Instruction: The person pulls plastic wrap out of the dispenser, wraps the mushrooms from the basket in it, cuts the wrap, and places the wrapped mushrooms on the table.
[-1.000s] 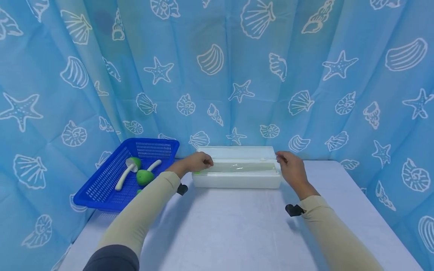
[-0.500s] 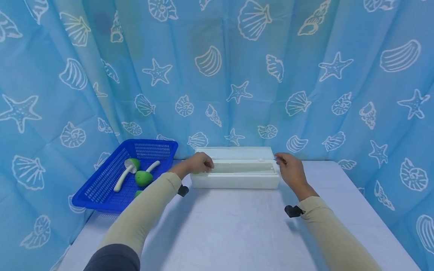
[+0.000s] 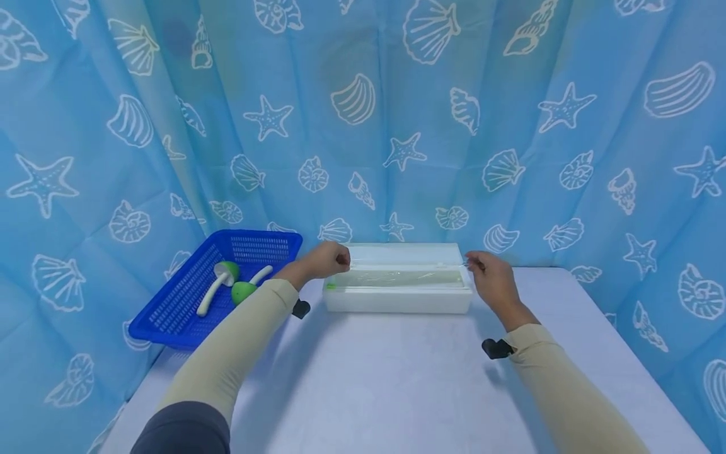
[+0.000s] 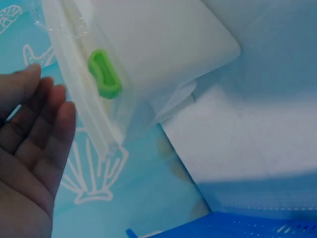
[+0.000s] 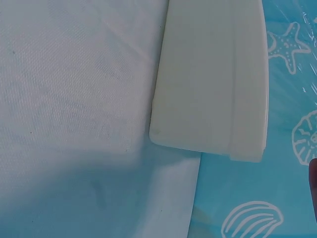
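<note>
A long white cling film box [image 3: 397, 301] stands at the back of the table, its lid [image 3: 403, 253] raised behind it. A strip of clear cling film [image 3: 408, 275] stretches above the box's opening. My left hand [image 3: 323, 260] pinches the film at the left end, thumb against curled fingers. Beyond the right end my right hand [image 3: 493, 282] pinches the film's other side. A small green piece [image 4: 105, 74] sits at the box's left end in the left wrist view. In the right wrist view the box [image 5: 208, 79] shows, with just a fingertip [image 5: 313, 183] at the edge.
Left of the box stands a blue plastic basket [image 3: 170, 340] holding green-capped toy mushrooms [image 3: 227, 272] with white stems, partly behind my left sleeve. A white cloth covers the table [image 3: 391, 384]. A blue seashell curtain [image 3: 363, 157] hangs close behind the box.
My left hand has risen and shifted slightly left off the box's front, uncovering the green piece. The right hand has barely moved. The film now shows between both hands.
</note>
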Available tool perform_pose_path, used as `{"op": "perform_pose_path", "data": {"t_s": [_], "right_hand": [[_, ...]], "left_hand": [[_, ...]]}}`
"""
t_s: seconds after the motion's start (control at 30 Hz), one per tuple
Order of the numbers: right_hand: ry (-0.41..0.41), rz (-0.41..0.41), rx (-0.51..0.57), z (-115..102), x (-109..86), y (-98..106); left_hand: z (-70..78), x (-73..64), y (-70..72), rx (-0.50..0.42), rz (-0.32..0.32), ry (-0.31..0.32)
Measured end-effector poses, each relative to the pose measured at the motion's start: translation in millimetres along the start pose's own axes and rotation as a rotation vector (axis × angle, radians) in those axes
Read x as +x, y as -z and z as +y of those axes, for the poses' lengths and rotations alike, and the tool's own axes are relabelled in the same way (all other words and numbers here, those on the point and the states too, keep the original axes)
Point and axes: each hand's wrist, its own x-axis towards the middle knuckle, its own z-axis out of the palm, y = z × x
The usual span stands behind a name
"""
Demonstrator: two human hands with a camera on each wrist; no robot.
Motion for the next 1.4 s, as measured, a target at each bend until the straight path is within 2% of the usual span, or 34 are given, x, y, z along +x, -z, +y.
{"op": "perform_pose_path", "data": {"t_s": [0.1, 0.2, 0.3, 0.4, 0.57, 0.8, 0.93, 1.03, 1.23, 1.4], "right_hand": [[-0.008, 0.006, -0.003, 1, 0.3, 3], [-0.042, -0.016, 0.007, 1, -1.0, 4], [-0.074, -0.040, 0.018, 1, -4.0, 3], [-0.086, -0.047, 0.020, 1, -7.2, 3], [-0.078, -0.035, 0.014, 3, -7.9, 0], [-0.070, -0.035, 0.011, 7, -7.7, -1], [-0.080, -0.044, 0.006, 10, -8.1, -1], [-0.085, -0.044, 0.006, 11, -8.9, -2], [-0.095, -0.053, 0.006, 12, -10.4, -2], [-0.114, -0.069, 0.007, 12, -10.3, -2]], "left_hand": [[-0.2, 3.8, -5.6, -0.038, -0.044, -0.008], [0.4, 7.3, -13.8, -0.087, -0.143, -0.019], [2.1, 9.5, -20.7, -0.129, -0.228, -0.062], [4.2, 10.5, -24.0, -0.154, -0.260, -0.090], [6.7, 10.5, -21.7, -0.136, -0.244, -0.055], [4.7, 11.2, -20.7, -0.054, -0.138, 0.002], [6.9, 8.0, -17.7, -0.061, -0.091, 0.011], [7.1, 3.8, -16.0, -0.065, -0.093, 0.025], [3.2, -3.8, -16.0, -0.093, -0.139, -0.010], [4.5, -7.7, -18.6, -0.068, -0.169, -0.101]]}}
